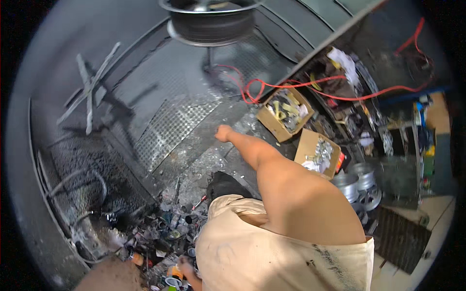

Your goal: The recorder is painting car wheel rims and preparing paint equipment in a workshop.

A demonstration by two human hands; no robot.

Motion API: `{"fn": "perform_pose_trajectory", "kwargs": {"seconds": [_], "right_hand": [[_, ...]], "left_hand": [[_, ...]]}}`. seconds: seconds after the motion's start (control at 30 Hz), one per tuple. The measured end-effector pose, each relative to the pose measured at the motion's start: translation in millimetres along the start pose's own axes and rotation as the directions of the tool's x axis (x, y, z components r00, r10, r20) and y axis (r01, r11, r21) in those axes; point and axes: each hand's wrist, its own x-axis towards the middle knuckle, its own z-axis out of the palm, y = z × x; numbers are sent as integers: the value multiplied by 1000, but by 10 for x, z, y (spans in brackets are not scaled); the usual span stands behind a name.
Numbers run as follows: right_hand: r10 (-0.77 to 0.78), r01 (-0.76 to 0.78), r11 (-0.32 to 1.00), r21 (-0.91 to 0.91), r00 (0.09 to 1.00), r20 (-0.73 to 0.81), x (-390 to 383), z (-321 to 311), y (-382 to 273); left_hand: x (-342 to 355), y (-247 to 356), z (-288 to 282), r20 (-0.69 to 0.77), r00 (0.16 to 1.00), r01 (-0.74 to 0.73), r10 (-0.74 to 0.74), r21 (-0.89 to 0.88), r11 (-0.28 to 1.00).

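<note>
My right arm stretches forward over the dirty floor, and my right hand (223, 133) has its fingers curled closed. Whatever may be inside them is hidden. Down at the lower edge, close to my pale shirt (252, 257), is my left hand (186, 267), small and blurred. It lies right beside a container with an orange and yellow band (174, 272); whether the fingers grip it I cannot tell. Around it crowd many small bottles, cups and cans. Ahead, a dark wheel rim (212, 26) with a bright lip is raised on a thin post.
A red hose (301, 83) winds across the floor to the right. Two cardboard boxes (274, 127) with scraps and metal parts stand there, near silver wheels (347, 185). At left are a crossed metal stand (90, 92) and a dark, rough mat (82, 165). A patterned metal plate (170, 131) lies ahead.
</note>
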Motion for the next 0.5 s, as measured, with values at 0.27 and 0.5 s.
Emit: {"fn": "perform_pose_trajectory", "kwargs": {"seconds": [0.27,0.5], "right_hand": [[216,-227,966,120,971,98,-1735,531,1571],[8,-10,1000,4,942,336,-3056,1021,2241]], "left_hand": [[146,1042,743,178,903,-414,391,117,903],[-578,970,1944,526,777,-522,345,231,821]]}}
